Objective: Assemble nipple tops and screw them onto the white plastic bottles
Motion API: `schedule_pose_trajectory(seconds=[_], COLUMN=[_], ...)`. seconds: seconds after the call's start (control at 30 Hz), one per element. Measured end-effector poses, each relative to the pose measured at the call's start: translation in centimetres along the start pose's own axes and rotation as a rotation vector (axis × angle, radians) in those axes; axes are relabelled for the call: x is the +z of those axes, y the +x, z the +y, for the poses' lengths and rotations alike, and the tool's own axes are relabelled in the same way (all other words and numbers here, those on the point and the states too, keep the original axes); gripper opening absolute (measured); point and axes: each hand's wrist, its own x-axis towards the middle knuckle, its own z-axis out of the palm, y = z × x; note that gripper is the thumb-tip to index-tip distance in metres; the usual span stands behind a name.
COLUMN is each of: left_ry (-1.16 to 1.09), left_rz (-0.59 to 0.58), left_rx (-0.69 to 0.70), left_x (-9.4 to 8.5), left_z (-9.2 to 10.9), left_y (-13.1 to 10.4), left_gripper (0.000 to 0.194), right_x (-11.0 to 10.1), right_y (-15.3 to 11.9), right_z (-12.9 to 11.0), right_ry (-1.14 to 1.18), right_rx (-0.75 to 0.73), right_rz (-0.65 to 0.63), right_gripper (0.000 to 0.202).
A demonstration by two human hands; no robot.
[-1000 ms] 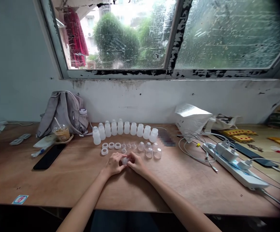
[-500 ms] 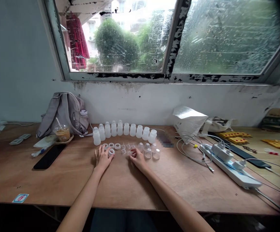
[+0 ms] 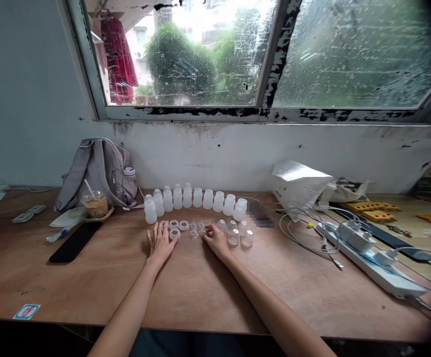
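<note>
My left hand (image 3: 161, 244) lies on the table with its fingers spread, its thumb against a white collar ring (image 3: 174, 233). Another white ring (image 3: 184, 225) sits just beyond it. In the middle, small clear bottle nipples (image 3: 193, 234) stand in a group. My right hand (image 3: 215, 240) rests at their right side, thumb and fingertips closed around one clear nipple (image 3: 202, 233), partly hidden by the fingers. Right of that hand are several clear domed caps (image 3: 247, 239). Behind everything, frosted baby bottles (image 3: 197, 198) stand in a curved row, the left ones with tops on, the right ones open-necked.
A black phone (image 3: 75, 243), an iced drink cup (image 3: 95, 204) and a grey backpack (image 3: 100, 173) are on the left. To the right are a silvery white bag (image 3: 299, 186), coiled cables (image 3: 293, 238) and a power strip (image 3: 371, 263) with chargers. Yellow parts (image 3: 375, 210) lie beyond.
The view has shifted slightly. My right fingers have drawn closer around a nipple near the group's right edge. My left hand stays beside the rings.
</note>
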Motion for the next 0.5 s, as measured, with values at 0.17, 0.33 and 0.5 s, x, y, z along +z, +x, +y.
schedule_pose_trajectory(seconds=[0.17, 0.33, 0.5], left_ry=[-0.049, -0.054, -0.038], left_rz=[0.003, 0.011, 0.003], left_rx=[0.013, 0.002, 0.047], left_x=[0.0, -0.2, -0.5], left_z=[-0.1, -0.2, 0.0], left_y=[-0.2, -0.3, -0.2], left_gripper=[0.059, 0.056, 0.044], right_x=[-0.1, -0.3, -0.7], right_y=[0.0, -0.1, -0.4], right_z=[-0.3, -0.7, -1.3], right_ry=[0.029, 0.066, 0.097], right_rx=[0.015, 0.031, 0.030], right_rz=[0.000, -0.007, -0.012], right_gripper=[0.020, 0.019, 0.016])
